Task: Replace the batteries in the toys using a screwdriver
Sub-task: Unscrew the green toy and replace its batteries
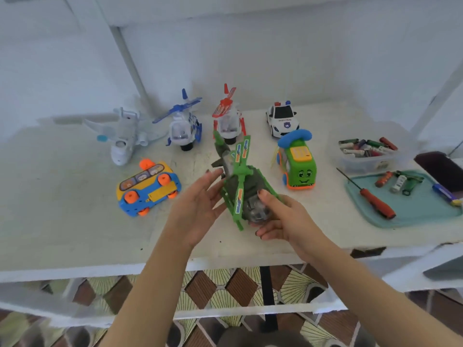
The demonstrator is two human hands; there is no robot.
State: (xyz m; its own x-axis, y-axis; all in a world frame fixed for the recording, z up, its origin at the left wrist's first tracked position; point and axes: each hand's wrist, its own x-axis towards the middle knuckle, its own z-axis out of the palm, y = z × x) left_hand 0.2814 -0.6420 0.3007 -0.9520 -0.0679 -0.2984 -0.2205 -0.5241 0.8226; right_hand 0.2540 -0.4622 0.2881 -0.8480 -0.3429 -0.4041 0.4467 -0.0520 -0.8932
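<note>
The green helicopter (244,186) is up off the table (75,221), over the middle of the front edge, rotor on top and nose toward the person. The right hand (283,219) cups the clear nose from below with the thumb hooked over it, so that hand is carrying the weight. The left hand (198,209) is flat, fingers straight against the tail side. It's steadying, not gripping, and I'd say it's ready to roll the toy over for the battery door. The underside is hidden from here.

The orange-handled screwdriver (375,202) lies untouched on the teal tray (411,216) at the right edge, handy for the right hand, with loose batteries (390,180) beside it. A clear tub of batteries (365,151) sits just behind the tray. Left of the hands, the yellow and blue bus (147,189) lies wheels up. The police car (281,120) waits along the back edge.
</note>
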